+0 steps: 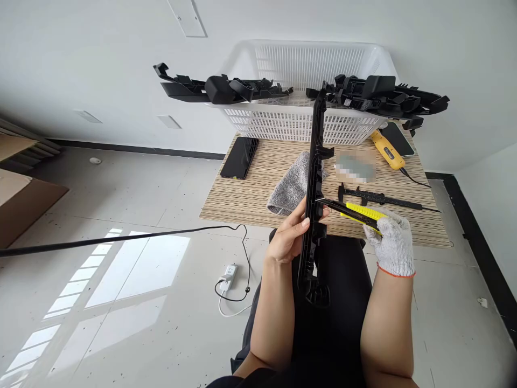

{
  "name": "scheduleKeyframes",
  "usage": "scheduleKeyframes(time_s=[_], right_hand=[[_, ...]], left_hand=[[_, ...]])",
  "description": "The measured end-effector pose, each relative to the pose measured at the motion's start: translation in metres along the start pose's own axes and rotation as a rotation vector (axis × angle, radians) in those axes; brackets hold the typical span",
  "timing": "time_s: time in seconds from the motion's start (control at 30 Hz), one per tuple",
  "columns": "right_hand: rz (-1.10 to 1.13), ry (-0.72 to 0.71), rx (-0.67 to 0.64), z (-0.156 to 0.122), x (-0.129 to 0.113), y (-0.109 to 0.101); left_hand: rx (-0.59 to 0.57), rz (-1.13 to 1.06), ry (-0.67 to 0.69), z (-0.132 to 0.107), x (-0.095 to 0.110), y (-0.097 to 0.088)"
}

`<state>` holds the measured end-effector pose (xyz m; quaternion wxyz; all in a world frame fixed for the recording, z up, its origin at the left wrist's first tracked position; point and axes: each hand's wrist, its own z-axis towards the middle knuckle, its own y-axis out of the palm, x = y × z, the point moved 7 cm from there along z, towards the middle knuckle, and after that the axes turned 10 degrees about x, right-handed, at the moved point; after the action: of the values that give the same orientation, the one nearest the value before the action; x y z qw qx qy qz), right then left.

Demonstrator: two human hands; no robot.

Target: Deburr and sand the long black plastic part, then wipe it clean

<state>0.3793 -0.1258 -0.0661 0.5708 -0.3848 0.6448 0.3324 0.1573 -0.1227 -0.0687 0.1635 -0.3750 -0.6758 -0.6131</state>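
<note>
The bare left hand (287, 237) grips a long, ribbed black plastic part (314, 194), held upright over the lap before the striped wooden table (250, 199). The right hand (391, 243), in a knitted white glove, is closed on a yellow utility knife (355, 212) whose blade touches the part's edge; a grey cloth (291, 186) lies behind

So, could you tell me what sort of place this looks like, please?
Probably a small workshop bench for hand-finishing moulded plastic parts: a white basket carries black parts, a caliper lies on the table, and the gloved right hand holds a utility knife.
</note>
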Motion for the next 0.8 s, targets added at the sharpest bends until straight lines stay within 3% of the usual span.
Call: scheduleKeyframes(time_s=[0.13, 0.27, 0.37, 0.47, 0.6, 0.7, 0.8], right_hand=[[0.048, 0.13, -0.047, -0.002, 0.009, 0.005], [0.116, 0.136, 0.129, -0.001, 0.008, -0.001], [0.089, 0.123, 0.061, -0.003, 0.007, 0.006], [0.121, 0.068, 0.113, -0.002, 0.005, 0.002], [0.075, 0.058, 0.003, -0.001, 0.007, 0.01], [0.062, 0.034, 0.025, -0.001, 0.006, 0.008], [0.026, 0.048, -0.037, -0.002, 0.006, 0.013]], left_hand=[[0.03, 0.018, 0.07, 0.001, 0.002, 0.001], [0.097, 0.018, 0.082, 0.004, 0.002, 0.0], [0.138, 0.03, 0.097, 0.006, 0.003, -0.002], [0.172, 0.017, 0.114, 0.009, 0.004, -0.006], [0.173, -0.003, 0.156, 0.013, 0.004, -0.009], [0.185, -0.022, 0.171, 0.015, 0.004, -0.011], [0.196, -0.018, 0.172, 0.016, 0.003, -0.012]])
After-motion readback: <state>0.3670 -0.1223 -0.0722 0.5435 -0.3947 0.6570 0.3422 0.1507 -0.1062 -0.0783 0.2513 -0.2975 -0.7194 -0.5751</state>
